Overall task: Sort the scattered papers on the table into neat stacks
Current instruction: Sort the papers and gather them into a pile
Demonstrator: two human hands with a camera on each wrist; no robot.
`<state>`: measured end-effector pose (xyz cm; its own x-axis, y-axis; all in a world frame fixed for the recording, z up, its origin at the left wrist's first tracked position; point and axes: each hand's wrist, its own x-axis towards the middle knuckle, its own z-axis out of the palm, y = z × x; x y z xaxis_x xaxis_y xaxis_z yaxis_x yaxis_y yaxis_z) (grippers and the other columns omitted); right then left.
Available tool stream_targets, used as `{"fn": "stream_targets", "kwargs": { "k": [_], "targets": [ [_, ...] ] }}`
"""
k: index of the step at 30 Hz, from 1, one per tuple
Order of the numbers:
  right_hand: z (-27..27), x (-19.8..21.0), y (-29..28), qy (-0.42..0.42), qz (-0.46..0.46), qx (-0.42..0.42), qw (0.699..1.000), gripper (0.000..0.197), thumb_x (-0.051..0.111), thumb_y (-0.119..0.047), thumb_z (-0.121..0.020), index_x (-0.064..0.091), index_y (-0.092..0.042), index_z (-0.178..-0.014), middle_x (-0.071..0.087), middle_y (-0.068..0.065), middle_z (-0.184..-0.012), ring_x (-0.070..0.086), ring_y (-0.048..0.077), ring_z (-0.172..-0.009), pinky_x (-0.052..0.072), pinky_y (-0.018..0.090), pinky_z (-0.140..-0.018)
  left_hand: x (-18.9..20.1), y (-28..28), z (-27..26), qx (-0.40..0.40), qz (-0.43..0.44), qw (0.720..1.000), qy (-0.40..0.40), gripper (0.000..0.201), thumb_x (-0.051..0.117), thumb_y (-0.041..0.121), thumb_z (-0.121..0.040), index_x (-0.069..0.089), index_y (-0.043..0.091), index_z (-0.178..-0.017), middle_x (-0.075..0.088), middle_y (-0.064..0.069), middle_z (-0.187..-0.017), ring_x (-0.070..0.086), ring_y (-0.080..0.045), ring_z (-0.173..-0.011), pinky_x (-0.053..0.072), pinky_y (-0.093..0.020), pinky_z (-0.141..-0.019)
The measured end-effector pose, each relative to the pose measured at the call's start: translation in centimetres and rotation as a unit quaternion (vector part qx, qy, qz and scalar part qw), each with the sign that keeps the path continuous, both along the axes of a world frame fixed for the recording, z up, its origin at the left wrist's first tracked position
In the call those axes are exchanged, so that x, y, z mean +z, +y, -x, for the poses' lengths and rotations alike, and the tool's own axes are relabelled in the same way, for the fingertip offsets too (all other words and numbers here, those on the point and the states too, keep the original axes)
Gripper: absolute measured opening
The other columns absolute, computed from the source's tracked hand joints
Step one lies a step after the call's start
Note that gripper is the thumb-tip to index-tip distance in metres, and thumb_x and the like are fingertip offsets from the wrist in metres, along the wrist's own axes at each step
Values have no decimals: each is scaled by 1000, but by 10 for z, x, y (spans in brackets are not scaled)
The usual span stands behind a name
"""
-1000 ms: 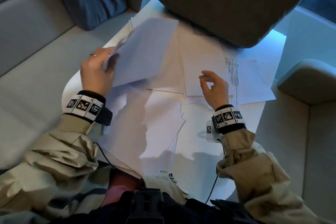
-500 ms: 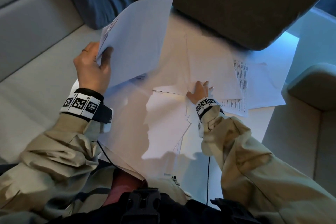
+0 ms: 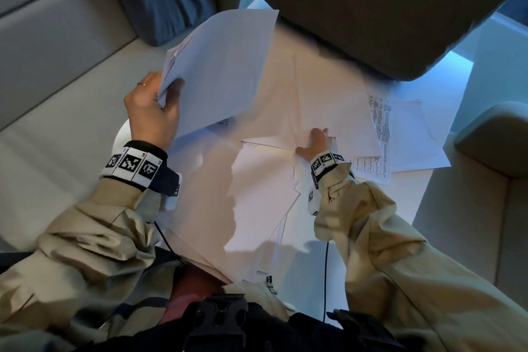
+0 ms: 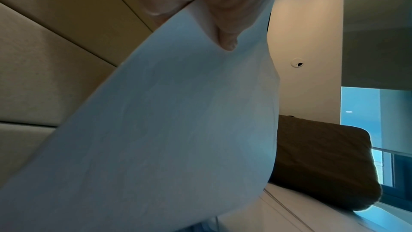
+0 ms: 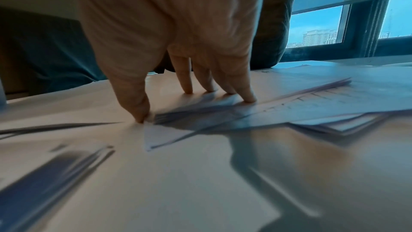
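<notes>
Above the table, left hand is pinching a lifted sheaf of sheets by its near-left corner, long axis running away toward the dark cushion. Right hand is pressing spread, straight fingertips onto scattered papers lying flat on the table.

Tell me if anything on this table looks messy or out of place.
Yes. The loose papers on the table lie fanned and overlapping at different angles, not stacked. One printed sheet juts out crooked beyond the right hand. Nothing looks torn or spilled.
</notes>
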<state>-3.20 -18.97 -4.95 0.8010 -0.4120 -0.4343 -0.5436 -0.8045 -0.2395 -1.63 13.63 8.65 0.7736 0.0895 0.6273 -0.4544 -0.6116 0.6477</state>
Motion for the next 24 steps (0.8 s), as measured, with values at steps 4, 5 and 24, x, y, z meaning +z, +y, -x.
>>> {"fn": "stream_targets", "kwargs": {
  "k": [4, 5, 24],
  "targets": [
    [3, 6, 0, 7, -2, -5, 1000, 63, 68, -33, -80, 41, -15, -133, 13, 13, -158, 23, 42, -140, 33, 53, -110, -2, 2, 5, 0, -15, 1000, 7, 20, 63, 10, -88, 64, -9, -80, 62, -21, -70, 47, -18, -64, 31, -10, -61],
    [2, 4, 0, 5, -11, -2, 1000, 61, 66, -34, -82, 40, -16, -135, 13, 13, -158, 22, 42, -140, 32, 51, -111, -2, 5, 6, -5, -7, 1000, 6, 20, 63, 9, -88, 64, -9, -80, 62, -21, -70, 47, -18, -64, 32, -10, -61],
    [-16, 11, 27, -4, 88, -74, 993, 59, 59, -14, -87, 30, -3, -137, 36, 20, -144, 38, 41, -131, 35, 51, -107, 6, 33, -15, -102, 16, 991, 85, 10, 64, 17, -88, 63, 7, -90, 66, -19, -77, 53, -19, -69, 35, -17, -61]
  ]
}}
